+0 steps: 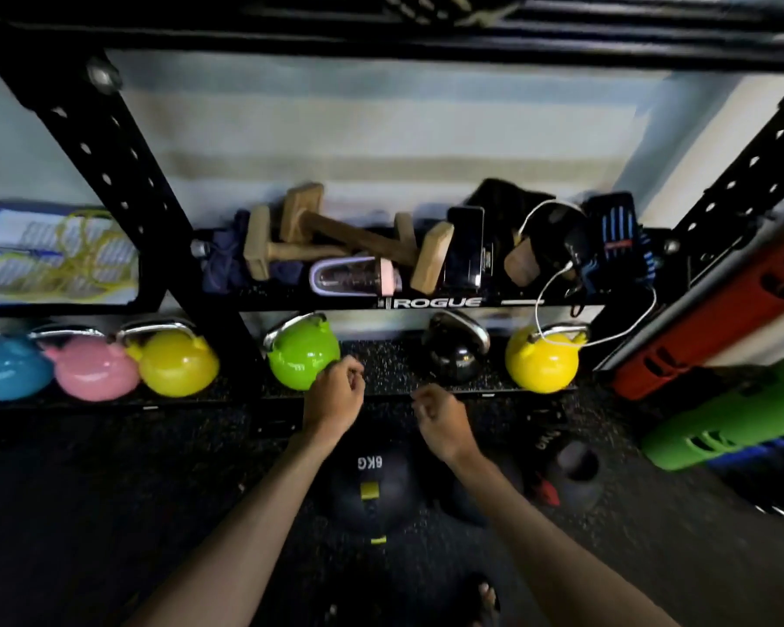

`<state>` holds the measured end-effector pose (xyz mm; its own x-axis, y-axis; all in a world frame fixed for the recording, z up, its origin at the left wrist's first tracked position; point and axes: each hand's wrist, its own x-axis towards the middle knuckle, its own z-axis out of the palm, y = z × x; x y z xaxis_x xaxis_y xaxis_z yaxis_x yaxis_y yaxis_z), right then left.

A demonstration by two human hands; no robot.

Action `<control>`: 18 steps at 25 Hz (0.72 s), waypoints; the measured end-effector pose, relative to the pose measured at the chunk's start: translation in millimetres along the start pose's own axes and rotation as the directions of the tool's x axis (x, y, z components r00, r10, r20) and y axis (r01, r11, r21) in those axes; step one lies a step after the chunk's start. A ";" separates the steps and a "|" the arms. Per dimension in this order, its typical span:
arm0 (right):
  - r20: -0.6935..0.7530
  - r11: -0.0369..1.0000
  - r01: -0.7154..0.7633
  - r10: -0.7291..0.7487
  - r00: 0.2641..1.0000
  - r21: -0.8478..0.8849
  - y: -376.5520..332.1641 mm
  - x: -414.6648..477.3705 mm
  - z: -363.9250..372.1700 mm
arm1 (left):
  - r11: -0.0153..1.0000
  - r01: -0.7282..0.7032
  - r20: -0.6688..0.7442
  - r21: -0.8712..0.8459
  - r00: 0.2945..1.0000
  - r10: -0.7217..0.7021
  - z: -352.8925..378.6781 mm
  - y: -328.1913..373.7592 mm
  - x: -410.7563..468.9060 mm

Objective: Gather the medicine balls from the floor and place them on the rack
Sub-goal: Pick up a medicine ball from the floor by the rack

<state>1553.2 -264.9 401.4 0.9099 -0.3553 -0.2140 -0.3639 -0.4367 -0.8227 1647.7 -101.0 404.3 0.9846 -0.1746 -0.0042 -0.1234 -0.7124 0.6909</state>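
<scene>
Head view: left forearm [286, 477] covers the dim 6KG medicine ball [374, 495] edge.

a gym, black storage rack [123, 174], coloured kettlebells [302, 353], rubber floor [87, 491], medicine ball [372, 486]

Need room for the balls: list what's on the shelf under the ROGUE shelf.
A green kettlebell, a black kettlebell and a yellow kettlebell, bare mat between the first two. The left hand covers the green one's lower edge; the ROGUE shelf hides the back.
</scene>
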 end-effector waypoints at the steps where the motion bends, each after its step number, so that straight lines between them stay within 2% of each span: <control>1: 0.043 0.998 -0.058 0.058 0.997 -0.019 24.3 -5.7 9.4 | 0.997 0.063 0.059 0.040 0.996 -0.066 14.8 -15.1 -15.3; 4: 0.153 0.980 -0.179 0.190 0.970 -0.081 98.6 -10.5 32.2 | 0.965 0.197 0.194 0.175 0.954 -0.230 69.0 -54.2 -52.4; 7: 0.272 0.964 -0.119 0.184 0.945 -0.237 159.9 -4.9 56.5 | 0.927 0.298 0.254 0.229 0.901 -0.353 113.0 -88.4 -76.6; 12: 0.322 0.935 -0.225 0.309 0.895 -0.273 266.4 7.5 116.0 | 0.889 0.399 0.293 0.226 0.843 -0.452 185.0 -163.4 -104.6; 16: 0.335 0.918 -0.260 0.356 0.873 -0.298 359.1 40.3 194.4 | 0.873 0.440 0.313 0.212 0.815 -0.487 252.1 -266.3 -98.9; 18: 0.312 0.898 -0.341 0.420 0.852 -0.277 394.3 56.9 223.2 | 0.868 0.458 0.304 0.190 0.813 -0.496 282.0 -315.0 -91.6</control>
<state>1505.9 -272.8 -52.7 0.6850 -0.2278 -0.6921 -0.6922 -0.4998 -0.5206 1561.5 -52.2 -16.8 0.8246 0.0047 -0.5657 0.3205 -0.8279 0.4603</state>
